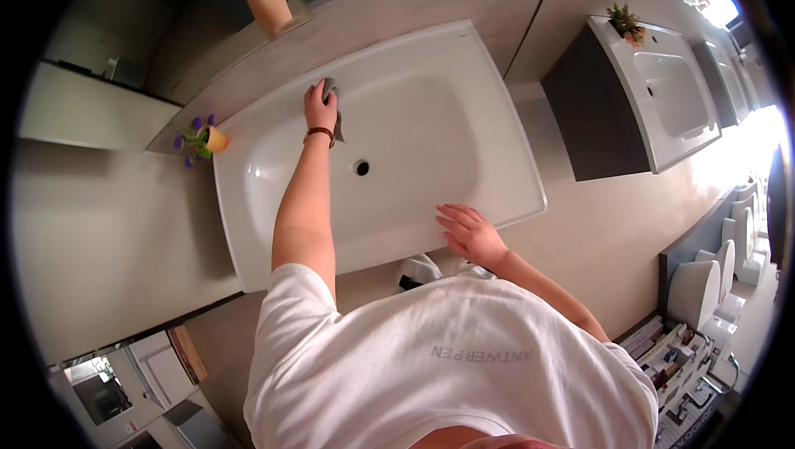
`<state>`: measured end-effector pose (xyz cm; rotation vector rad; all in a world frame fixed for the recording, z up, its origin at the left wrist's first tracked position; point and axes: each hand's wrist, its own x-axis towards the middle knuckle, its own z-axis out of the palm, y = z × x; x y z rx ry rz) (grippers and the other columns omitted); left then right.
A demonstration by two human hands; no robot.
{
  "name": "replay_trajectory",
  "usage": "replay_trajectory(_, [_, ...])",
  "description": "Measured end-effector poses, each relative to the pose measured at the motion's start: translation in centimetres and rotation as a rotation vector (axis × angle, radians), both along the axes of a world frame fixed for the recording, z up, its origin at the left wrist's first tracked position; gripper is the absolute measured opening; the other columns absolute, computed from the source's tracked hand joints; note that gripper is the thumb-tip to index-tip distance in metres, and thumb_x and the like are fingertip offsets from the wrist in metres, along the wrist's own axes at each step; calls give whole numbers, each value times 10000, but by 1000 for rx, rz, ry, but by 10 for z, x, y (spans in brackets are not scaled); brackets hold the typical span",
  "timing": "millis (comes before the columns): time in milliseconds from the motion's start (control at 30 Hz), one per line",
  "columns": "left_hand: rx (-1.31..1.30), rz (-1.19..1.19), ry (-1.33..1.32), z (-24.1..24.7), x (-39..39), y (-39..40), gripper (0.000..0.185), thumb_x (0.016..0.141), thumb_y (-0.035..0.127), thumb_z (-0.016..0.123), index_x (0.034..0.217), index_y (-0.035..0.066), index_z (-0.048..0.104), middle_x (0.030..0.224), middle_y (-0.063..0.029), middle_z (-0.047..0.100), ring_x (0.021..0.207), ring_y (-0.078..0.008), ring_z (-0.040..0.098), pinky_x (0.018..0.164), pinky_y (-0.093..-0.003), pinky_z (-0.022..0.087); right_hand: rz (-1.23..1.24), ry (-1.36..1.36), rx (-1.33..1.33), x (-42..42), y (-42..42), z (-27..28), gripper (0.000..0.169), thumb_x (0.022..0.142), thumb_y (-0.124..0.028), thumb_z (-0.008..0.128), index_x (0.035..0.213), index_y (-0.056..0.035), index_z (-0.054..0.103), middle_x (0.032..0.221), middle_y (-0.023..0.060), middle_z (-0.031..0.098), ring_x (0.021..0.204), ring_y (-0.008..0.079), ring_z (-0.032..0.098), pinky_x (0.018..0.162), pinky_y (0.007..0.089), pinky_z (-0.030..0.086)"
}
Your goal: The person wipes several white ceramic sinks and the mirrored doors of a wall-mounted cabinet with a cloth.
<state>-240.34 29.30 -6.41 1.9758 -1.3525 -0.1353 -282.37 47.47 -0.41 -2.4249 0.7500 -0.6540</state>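
Note:
My left hand (320,107) grips a grey cloth (329,90) against the back of a wide white washbasin (404,132), and part of the cloth hangs below the palm. A brown bracelet (320,131) circles that wrist. In the basin's floor, the round dark drain hole (362,168) lies to the right of the left forearm. My right hand (473,237) is at the basin's front rim, fingers slightly spread and holding nothing. At the basin's left back corner stands a yellow pot (217,138) with purple flowers (197,140).
A mirror (205,45) behind the basin reflects an arm. To the right, another washbasin (674,92) tops a dark cabinet (593,111) and carries a potted plant (626,25). Several white toilets (695,291) line the far right, near a shelf rack (674,362) of small items.

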Motion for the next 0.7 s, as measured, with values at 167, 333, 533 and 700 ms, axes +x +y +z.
replay_trajectory(167, [22,-119,-3,-3,-81,-70,433,923,260,607,1335,132,572,1398,-203,477,1303,-358,453,1074,-444,407,-88,144,-47,-102,-41,14,339,899,-182,626,1218,-68,611,1384,85,535,1294,260,490,1125,457,371])
replay_trajectory(333, [119,-91,-29,-8,-189,-137,444,931,260,605,1353,130,558,1439,-212,440,1330,-367,423,1084,-450,401,-114,194,-18,-169,-66,7,376,916,-224,617,1262,-79,593,1428,76,498,1338,247,446,1152,462,331])
replay_trajectory(533, [19,-141,-191,-14,-298,-129,479,875,214,651,1338,127,568,1435,-246,431,1323,-406,417,1070,-479,401,-64,208,90,-205,-70,-5,488,923,-262,611,1371,-97,508,1478,82,449,1364,261,417,1163,465,311])
replay_trajectory(700, [-36,-334,-158,-2,-364,-40,499,822,166,674,1309,118,577,1420,-261,434,1273,-432,452,1050,-489,410,3,194,87,-214,-78,-18,585,900,-264,628,1423,-79,441,1478,107,443,1365,284,413,1159,459,314])
